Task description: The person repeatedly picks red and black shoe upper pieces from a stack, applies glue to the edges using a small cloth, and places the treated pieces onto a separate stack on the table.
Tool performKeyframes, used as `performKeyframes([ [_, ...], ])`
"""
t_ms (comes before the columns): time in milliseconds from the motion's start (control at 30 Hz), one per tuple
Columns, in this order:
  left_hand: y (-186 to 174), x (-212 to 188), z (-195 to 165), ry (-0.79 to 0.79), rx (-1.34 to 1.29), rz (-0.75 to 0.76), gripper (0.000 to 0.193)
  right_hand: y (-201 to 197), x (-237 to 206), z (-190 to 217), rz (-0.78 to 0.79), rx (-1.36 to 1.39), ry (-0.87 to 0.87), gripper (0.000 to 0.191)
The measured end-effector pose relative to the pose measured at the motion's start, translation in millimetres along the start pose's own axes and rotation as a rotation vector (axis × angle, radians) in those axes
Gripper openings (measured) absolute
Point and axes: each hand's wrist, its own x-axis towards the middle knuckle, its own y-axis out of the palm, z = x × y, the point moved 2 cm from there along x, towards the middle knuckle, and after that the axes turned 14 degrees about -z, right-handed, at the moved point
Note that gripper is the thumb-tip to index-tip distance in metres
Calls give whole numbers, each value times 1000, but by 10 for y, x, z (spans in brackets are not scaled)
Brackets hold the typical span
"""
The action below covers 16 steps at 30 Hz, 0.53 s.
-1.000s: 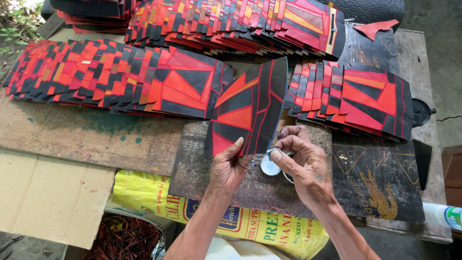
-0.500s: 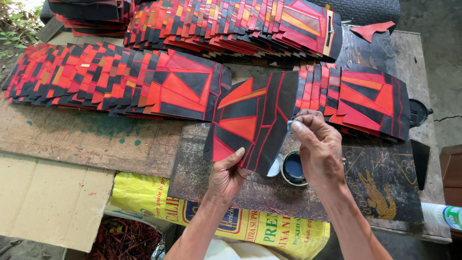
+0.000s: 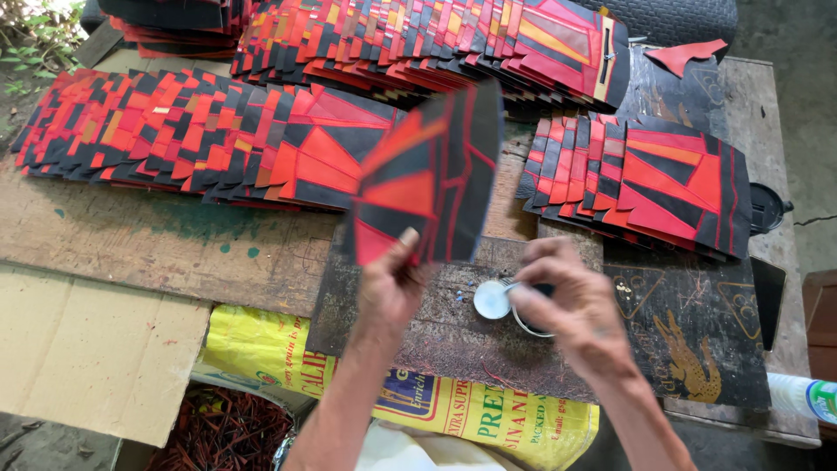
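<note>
While left hand [image 3: 390, 288] pinches red-black patchwork piece [image 3: 429, 174] upright, right hand [image 3: 571, 301] grips small tin [image 3: 523, 307].

Small round tin [image 3: 528, 316]: mostly covered by the right hand [image 3: 571, 305]; only its rim and pale lid [image 3: 493, 299] show.
Tool in the right hand's grip: too hidden to name.
Held red-and-black panel [image 3: 429, 177]: motion-blurred above the tin; its lower corner is hidden in the left hand [image 3: 390, 283].
Far stacks [image 3: 418, 35]: cut by the top edge.
Plastic bottle [image 3: 802, 397], right of the tin: cut by the right edge.
Yellow sack [image 3: 279, 349]: partly under the table [image 3: 148, 240].
</note>
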Motion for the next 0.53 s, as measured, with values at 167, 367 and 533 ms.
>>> performKeyframes([
  [167, 160, 446, -1009, 434, 333, -132, 32, -418, -22, -56, -257, 134, 105, 13],
  [367, 152, 800, -1217, 467, 538, 174, 55, -494, -81, -242, -246, 125, 102, 12],
  [533, -48, 1052, -1035, 484, 561, 143, 64, -427, -206, -302, -239, 165, 136, 13],
])
